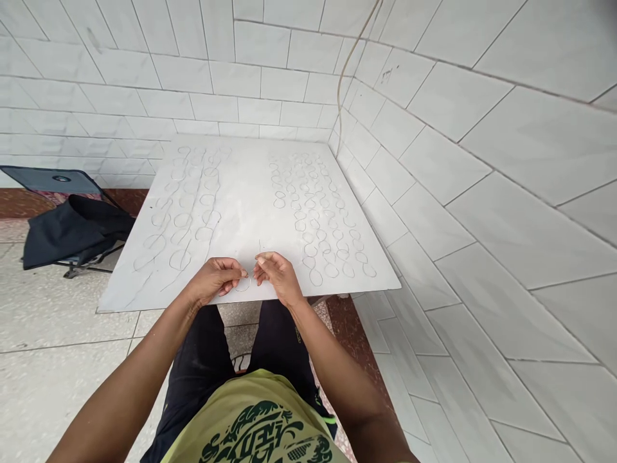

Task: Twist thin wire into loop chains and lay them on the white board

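At the front edge of a white tabletop point(248, 186), my left hand point(216, 278) is closed, thumb and fingers pinching a thin wire ring point(243, 287). My right hand point(278, 275) is a short way to its right, fingertips pinched together; whatever they hold is too fine to make out. Many thin wire loops point(315, 278), joined in chains or pairs, lie in rows on the table's right side. On the left side are larger wire loops point(180, 259), with long thin strands running among them. A short fine wire point(259, 245) lies just beyond my right hand.
White tiled walls point(482, 212) stand behind the table and close along its right side. A cable point(339, 90) hangs down in the corner. At the left is a folding chair point(53, 179) with dark cloth point(77, 225) over it.
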The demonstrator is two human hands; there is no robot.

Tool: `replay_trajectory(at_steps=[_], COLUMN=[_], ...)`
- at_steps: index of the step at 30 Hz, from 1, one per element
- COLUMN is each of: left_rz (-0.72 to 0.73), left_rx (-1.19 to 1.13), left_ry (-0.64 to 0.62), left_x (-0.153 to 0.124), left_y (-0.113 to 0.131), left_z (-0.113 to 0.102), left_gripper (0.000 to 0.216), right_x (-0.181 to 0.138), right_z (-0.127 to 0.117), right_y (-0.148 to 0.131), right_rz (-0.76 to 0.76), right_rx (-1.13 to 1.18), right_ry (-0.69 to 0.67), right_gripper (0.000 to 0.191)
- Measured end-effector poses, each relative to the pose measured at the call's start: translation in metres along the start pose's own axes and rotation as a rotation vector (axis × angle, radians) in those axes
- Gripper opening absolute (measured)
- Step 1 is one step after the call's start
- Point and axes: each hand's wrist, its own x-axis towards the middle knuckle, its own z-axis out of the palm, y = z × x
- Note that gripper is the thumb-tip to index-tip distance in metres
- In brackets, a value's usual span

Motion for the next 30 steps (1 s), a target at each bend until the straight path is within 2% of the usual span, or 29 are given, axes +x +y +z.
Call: replay_trajectory(at_steps=[4, 8, 12, 20, 30], left_rz=[0.050, 0.029, -0.024, -0.069, -0.077], left_rx=[0.090, 0.166, 0.190, 0.161, 0.117], left_ry=[0.058, 0.090, 0.092, -0.006, 0.005], left_x=[-0.002, -0.001, 0.002, 0.001, 0.007], left_y=[-0.003, -0.005, -0.006, -0.007, -0.003], left_z=[0.004, 0.008, 0.008, -0.002, -0.001], left_gripper=[0.021, 0.021, 0.018, 0.016, 0.013], right_x=[0.006, 0.009, 0.011, 0.014, 0.019], right_z=[0.006, 0.008, 0.008, 0.007, 0.006], right_y=[0.005, 0.011, 0.015, 0.004, 0.007], right_rz=[-0.004, 0.000, -0.048, 0.003, -0.075], right_rx=[-0.166, -0.283, -0.438, -0.427, -0.529], right_ry=[0.032, 0.090, 0.126, 0.040, 0.086], right_gripper=[0.030, 0.022, 0.030, 0.041, 0.028])
